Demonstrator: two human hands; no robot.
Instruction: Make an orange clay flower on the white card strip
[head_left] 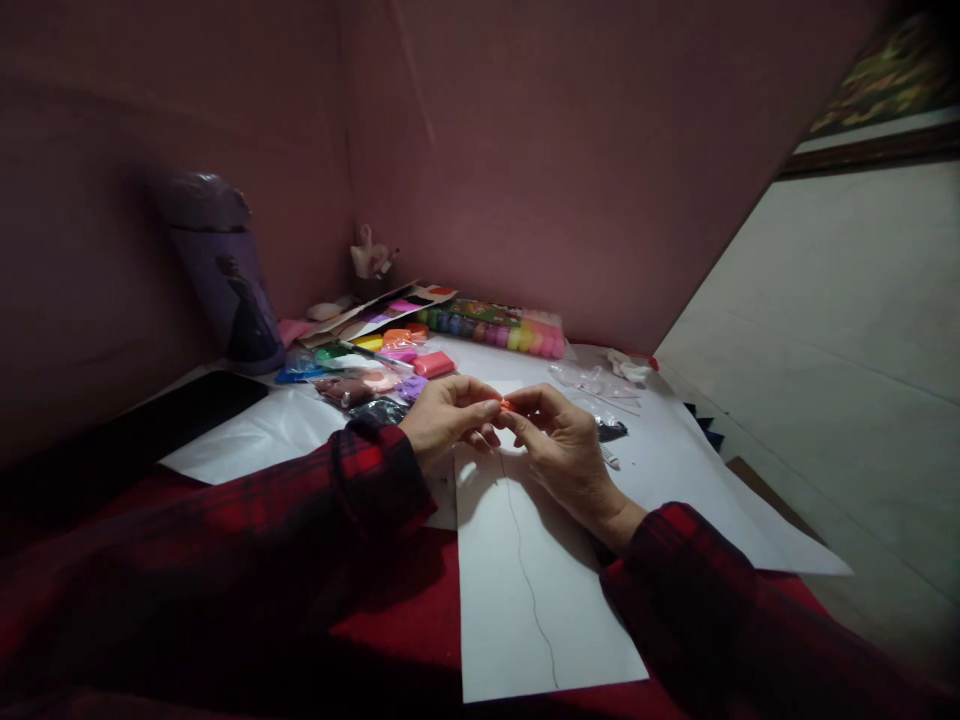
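Observation:
A small orange piece [507, 406], perhaps clay, is pinched between the fingertips of both hands. My left hand [452, 418] holds it from the left with thumb and forefinger. From the right, my right hand [559, 440] grips it in the same way. Below the hands lies a narrow white sheet [495, 600] with a thin wavy line drawn down it. The top part of the sheet is partly hidden by the hands and their shadows.
Colourful packets [435, 364] lie behind my left hand. A clear pack of coloured pieces [502, 330] rests near the wall. At the left stands a purple bottle [236, 280]; a black flat object [202, 410] lies before it. Clear plastic [592, 378] lies right.

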